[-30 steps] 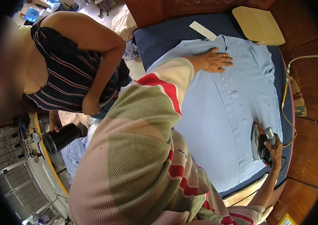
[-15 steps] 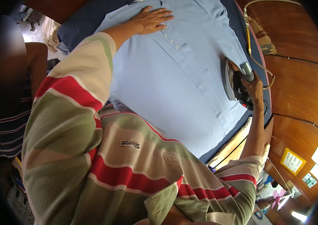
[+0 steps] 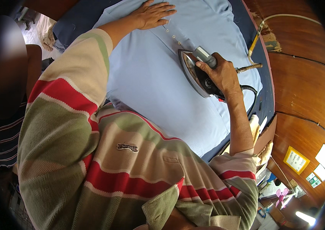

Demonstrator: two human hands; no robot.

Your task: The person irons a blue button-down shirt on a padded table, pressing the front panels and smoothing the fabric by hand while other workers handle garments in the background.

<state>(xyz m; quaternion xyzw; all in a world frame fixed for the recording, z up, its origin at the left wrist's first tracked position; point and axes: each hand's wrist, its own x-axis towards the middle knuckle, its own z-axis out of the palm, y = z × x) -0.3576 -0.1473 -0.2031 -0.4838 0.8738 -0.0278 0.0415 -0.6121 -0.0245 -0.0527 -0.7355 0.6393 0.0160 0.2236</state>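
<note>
A light blue shirt lies spread flat over a dark blue ironing pad. My left hand presses palm down on the shirt near its button placket, fingers spread. My right hand grips the handle of a dark electric iron, whose shiny soleplate rests on the shirt beside the row of white buttons. The iron's black cord loops off to the right. My striped green, cream and red sleeve fills the lower middle of the view.
Another person in a dark striped top stands close at the left. A brown wooden surface curves along the right, with a yellow-handled tool near the pad's edge. Cloth is piled at the upper left.
The iron has moved inward across the shirt toward the button placket, with my right hand on it. My left hand stays flat on the shirt. The view has tilted further down.
</note>
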